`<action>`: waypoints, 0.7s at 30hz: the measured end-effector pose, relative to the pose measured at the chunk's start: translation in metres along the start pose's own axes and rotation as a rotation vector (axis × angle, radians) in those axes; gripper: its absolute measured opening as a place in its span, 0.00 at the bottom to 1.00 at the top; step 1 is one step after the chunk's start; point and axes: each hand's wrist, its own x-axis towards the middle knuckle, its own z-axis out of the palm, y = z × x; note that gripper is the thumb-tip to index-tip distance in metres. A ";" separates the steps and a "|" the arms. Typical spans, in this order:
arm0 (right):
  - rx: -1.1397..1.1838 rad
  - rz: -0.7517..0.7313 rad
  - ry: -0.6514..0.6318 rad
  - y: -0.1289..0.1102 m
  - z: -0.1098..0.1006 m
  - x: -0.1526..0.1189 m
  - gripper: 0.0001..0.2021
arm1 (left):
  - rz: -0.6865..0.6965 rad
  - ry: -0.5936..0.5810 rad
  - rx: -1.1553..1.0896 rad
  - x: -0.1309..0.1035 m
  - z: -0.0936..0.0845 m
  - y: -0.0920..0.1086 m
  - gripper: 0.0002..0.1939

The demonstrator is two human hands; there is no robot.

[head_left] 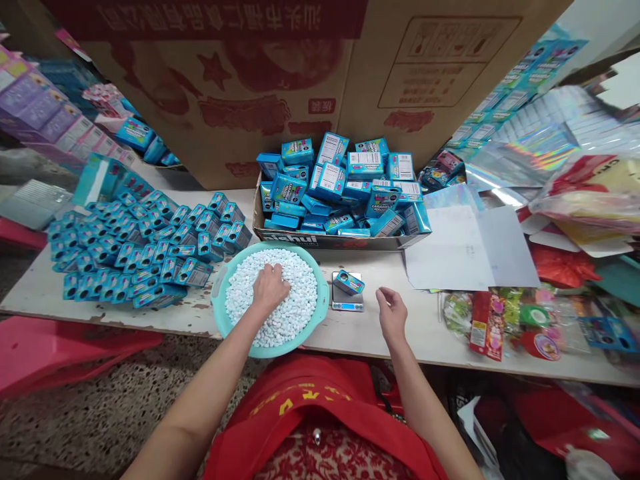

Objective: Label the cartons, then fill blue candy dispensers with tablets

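My left hand [271, 288] reaches into a turquoise basin [219, 293] full of small white candies [299, 300]. Its fingers are curled down into them, and the fingertips are partly hidden. A small blue candy box [349, 282] lies on a digital pocket scale [347, 307] to the right of the basin, with a dark round opening showing. Just right of the scale, my right hand [393, 312] hovers above the table, loosely bent, its fingers apart and nothing visible in it.
A carton tray [345, 241] heaped with closed blue boxes stands behind the basin, against a large cardboard box [280, 87]. Many blue boxes [145, 247] with round openings stand at left. White papers [450, 247] and bagged sweets [530, 320] lie at right. A pink stool [65, 353] is lower left.
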 end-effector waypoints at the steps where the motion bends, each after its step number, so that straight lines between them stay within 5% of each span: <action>1: 0.002 -0.002 0.002 0.001 0.000 0.000 0.21 | -0.004 0.001 0.008 0.000 0.000 0.000 0.18; 21: 0.016 -0.054 -0.124 0.001 0.028 0.005 0.25 | 0.012 0.084 -0.142 0.002 0.005 -0.015 0.13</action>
